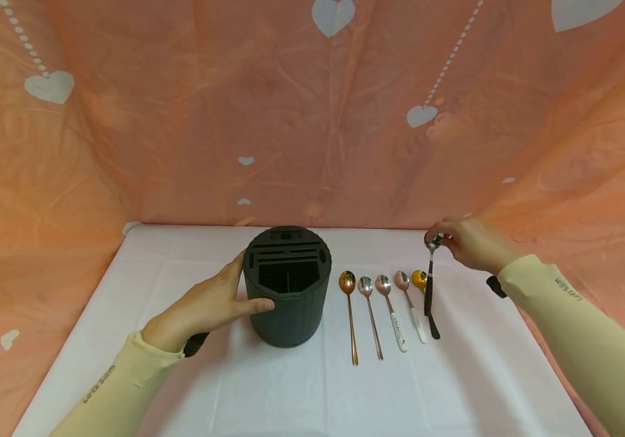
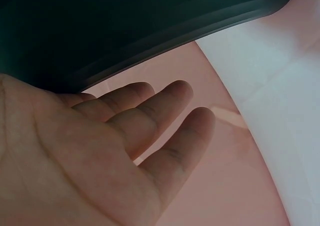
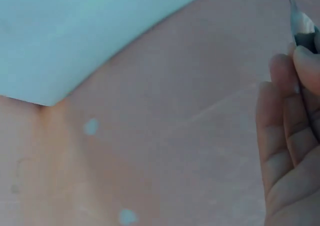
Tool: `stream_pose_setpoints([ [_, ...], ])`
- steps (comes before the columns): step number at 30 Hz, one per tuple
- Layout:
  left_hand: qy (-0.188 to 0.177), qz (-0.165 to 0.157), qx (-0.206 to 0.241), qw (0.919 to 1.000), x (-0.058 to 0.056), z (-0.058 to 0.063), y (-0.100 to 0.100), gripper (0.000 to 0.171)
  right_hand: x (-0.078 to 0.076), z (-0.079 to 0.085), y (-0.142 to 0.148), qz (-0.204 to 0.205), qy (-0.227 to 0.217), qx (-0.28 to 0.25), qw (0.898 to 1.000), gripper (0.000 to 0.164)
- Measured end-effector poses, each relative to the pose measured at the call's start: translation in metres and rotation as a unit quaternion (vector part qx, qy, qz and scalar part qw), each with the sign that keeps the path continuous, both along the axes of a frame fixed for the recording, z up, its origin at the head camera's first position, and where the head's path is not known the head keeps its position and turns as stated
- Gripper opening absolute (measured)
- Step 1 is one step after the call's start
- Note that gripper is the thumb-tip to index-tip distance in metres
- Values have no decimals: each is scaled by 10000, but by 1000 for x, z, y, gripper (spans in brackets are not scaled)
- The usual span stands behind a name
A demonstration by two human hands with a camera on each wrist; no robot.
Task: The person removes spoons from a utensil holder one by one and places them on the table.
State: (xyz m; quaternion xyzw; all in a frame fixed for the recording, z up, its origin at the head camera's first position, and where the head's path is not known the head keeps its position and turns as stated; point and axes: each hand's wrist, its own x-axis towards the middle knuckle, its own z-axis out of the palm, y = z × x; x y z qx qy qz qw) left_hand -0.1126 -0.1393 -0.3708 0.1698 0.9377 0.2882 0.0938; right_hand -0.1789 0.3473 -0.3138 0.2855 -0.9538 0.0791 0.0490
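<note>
A dark, ribbed round utensil holder (image 1: 287,318) with a slotted top stands on the white cloth. My left hand (image 1: 206,303) rests against its left side, thumb lying across the front near the rim. The left wrist view shows the fingers (image 2: 170,156) fairly straight beside the dark wall. Over at the right, my right hand (image 1: 468,246) pinches a black-handled spoon (image 1: 429,294) at its bowl end, handle hanging downward. Behind that handle lies a spoon with a gold bowl (image 1: 419,279). In the right wrist view the right hand (image 3: 295,146) is partly cut off.
Left of the held spoon, several spoons lie side by side, bowls toward the back: a copper-toned one (image 1: 351,321), a slimmer one (image 1: 374,328), and white-handled ones (image 1: 397,331). An orange curtain (image 1: 290,133) with pale hearts hangs behind the white-covered table (image 1: 269,394).
</note>
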Motion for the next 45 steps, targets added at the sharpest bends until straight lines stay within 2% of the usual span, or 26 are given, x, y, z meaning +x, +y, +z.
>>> stream_pose_setpoints([
  [12, 1, 2, -39, 10000, 4, 5, -3, 122, -2, -42, 30, -384, -709, 738, 9940, 38],
  [18, 40, -31, -29, 10000, 5, 5, -4, 122, -2, -67, 41, -412, -964, 825, 9911, 35],
  [23, 9, -32, -35, 10000, 6, 6, -6, 121, -1, -85, 40, -747, -1103, 599, 9893, 31],
  [29, 37, -8, -92, 10000, 7, 5, -12, 121, -4, -105, 41, -1032, -964, 290, 9896, 26],
  [35, -80, -21, 40, 10000, 7, 4, -14, 116, -5, -116, 44, -1620, -1345, -362, 9769, 30],
  [42, 180, -44, -30, 9998, 8, 4, -14, 115, -9, -124, 49, -1855, -1533, -731, 9678, 23],
  [45, 166, -61, -44, 9998, 9, 4, -14, 116, -10, -129, 50, -1938, -1673, -830, 9631, 21],
])
